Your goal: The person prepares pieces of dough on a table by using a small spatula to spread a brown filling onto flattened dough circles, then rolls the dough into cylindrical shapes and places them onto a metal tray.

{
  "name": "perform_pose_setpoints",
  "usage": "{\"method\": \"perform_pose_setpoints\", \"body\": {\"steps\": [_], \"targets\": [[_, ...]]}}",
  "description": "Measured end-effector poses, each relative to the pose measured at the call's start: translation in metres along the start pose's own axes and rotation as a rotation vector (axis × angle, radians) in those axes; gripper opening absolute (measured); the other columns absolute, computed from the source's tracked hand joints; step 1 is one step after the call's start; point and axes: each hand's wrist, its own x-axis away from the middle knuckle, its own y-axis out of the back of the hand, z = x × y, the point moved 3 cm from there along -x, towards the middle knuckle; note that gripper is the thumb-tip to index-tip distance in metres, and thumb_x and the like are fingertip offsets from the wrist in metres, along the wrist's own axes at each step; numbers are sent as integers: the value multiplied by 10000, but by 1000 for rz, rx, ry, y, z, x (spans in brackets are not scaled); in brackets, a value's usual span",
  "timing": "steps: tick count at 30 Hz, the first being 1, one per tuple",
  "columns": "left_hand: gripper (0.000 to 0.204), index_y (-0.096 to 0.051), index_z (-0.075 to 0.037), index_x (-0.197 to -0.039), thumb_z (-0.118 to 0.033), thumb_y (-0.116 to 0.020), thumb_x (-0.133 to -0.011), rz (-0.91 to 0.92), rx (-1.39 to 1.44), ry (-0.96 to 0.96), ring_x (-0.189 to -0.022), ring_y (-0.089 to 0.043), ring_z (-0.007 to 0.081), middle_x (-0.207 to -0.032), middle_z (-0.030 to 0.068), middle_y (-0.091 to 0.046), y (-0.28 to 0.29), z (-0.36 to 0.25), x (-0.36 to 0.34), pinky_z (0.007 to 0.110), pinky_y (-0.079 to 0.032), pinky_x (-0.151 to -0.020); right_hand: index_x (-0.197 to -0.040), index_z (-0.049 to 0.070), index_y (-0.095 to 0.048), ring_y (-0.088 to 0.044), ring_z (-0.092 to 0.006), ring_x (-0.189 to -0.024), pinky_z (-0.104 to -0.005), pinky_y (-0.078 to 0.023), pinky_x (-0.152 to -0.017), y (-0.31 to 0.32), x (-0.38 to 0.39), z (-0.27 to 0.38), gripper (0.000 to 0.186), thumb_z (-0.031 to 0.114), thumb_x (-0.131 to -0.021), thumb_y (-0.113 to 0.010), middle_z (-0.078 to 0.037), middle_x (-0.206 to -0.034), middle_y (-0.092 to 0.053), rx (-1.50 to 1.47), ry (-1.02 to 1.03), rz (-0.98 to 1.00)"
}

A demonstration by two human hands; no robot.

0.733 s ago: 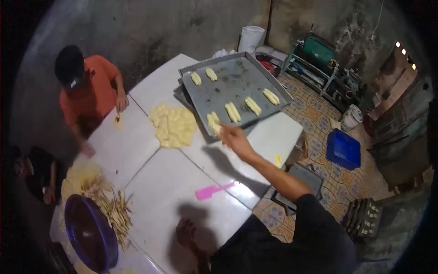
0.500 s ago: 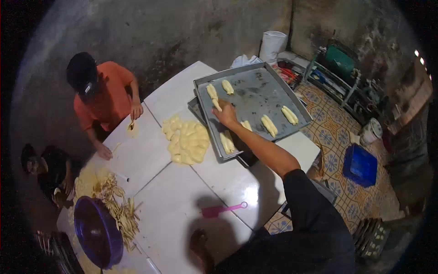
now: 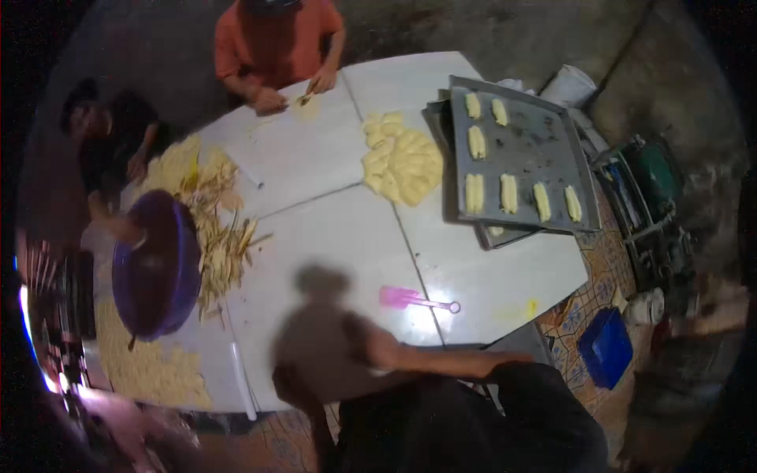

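My right hand (image 3: 372, 344) is over the near part of the white tabletop (image 3: 315, 229), smeared by motion, so its fingers cannot be made out. It is nearest to a pink plastic spatula (image 3: 404, 297) with a ring at the handle's end. My left hand (image 3: 293, 385) is low at the table's near edge in deep shadow; its fingers hardly show. Several shaped dough pieces (image 3: 509, 194) lie in a dark metal baking tray (image 3: 544, 154) at the far right. Left of the tray is a cluster of pale dough lumps (image 3: 402, 164).
Peeled strips (image 3: 217, 240) lie beside a purple basin (image 3: 158, 268) on the left. White rods (image 3: 242, 380) rest on the table. Across it, a person in orange (image 3: 272, 47) works a small dough piece; another in dark clothes (image 3: 118, 142) reaches into the basin. A blue crate (image 3: 605, 347) stands on the floor.
My right hand has left the tray and come back toward me, leaving a dough piece there. The view has turned left. The person in orange has brought both hands to the dough.
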Motion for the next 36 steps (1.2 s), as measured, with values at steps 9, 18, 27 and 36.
{"method": "perform_pose_setpoints", "body": {"steps": [9, 18, 27, 36], "targets": [[158, -699, -12, -1052, -58, -602, -936, -280, -67, -67, -946, -663, 241, -1008, 137, -694, 98, 29, -24, 424, -528, -821, -1439, -4, -467, -393, -367, -1436, -485, -318, -1195, -109, -20, 91, 605, 347, -964, -601, -224, -1564, -361, 497, 528, 393], [463, -437, -20, -1468, -159, -511, -1033, -271, -66, 323, -1398, -409, 349, -1492, 212, -439, 216, 59, -120, 458, -331, -1156, -1221, 18, -667, -636, -393, -1059, -445, -502, -936, -262, -204, 268, 356, 112, -880, -635, -224, -1116, -677, -59, 396, 336], [893, -159, 58, -1576, -47, -598, -806, 190, -709, -57, -1523, -270, 322, -1636, 187, -300, 187, 88, -199, 596, -122, -1230, -929, 24, -686, -706, -216, -892, -309, -533, -796, -306, -249, 245, 230, 165, -802, -816, -84, -874, -719, -205, 135, 432], [524, -483, -7, -1433, -344, -570, -1041, 477, 1083, 945, -1196, -597, 300, -1290, 176, -620, 112, -33, -117, 444, -477, -1060, -1205, 37, -689, -576, -321, -1258, -412, -477, -1061, -101, -106, 238, 442, -36, -770, -675, -165, -1425, -519, 88, 394, 181]]}}
